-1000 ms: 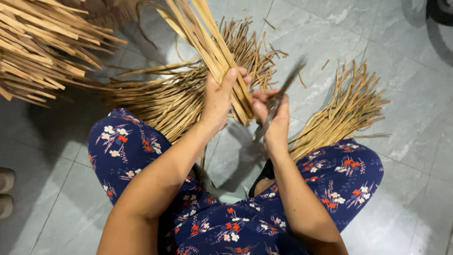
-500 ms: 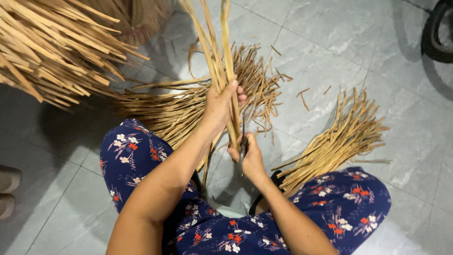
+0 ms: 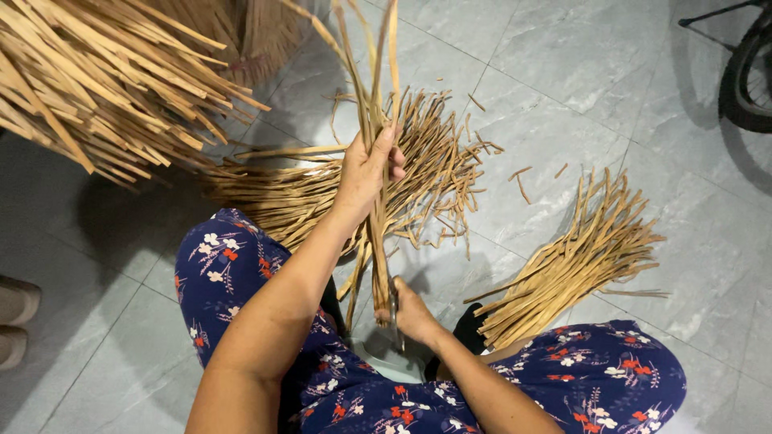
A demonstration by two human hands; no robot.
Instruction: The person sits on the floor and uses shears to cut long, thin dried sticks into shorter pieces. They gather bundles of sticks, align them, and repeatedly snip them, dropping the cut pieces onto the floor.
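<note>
Where the left hand (image 3: 366, 173) closes round a small bunch of bamboo strips (image 3: 376, 120), the strips stand nearly upright in front of the person, their upper ends fanning apart past the top of the view and their lower ends reaching down between the knees; the right hand (image 3: 412, 312) is clamped low on the same bunch, with what looks like a thin dark blade (image 3: 394, 309) pressed against the strips, though it is too narrow to tell for sure. The strips look light, dry and springy; they bend a little under their own length, so they probably flex rather than snap, yet their split edges could be sharp and splintery; a hold at mid-length, where the left hand has them, seems to keep the bunch together, while the free ends splay. On the grey tiled floor (image 3: 579, 72) a heap of strips (image 3: 322, 193) lies just behind the left hand, a smaller pile (image 3: 571, 265) lies near the right knee, and a thick bundle (image 3: 104, 80) juts in from the upper left; loose slivers (image 3: 523, 181) lie between the piles; a dark wheel (image 3: 748, 80) shows at the right edge; the floral trousers (image 3: 233, 273) cover both legs.
</note>
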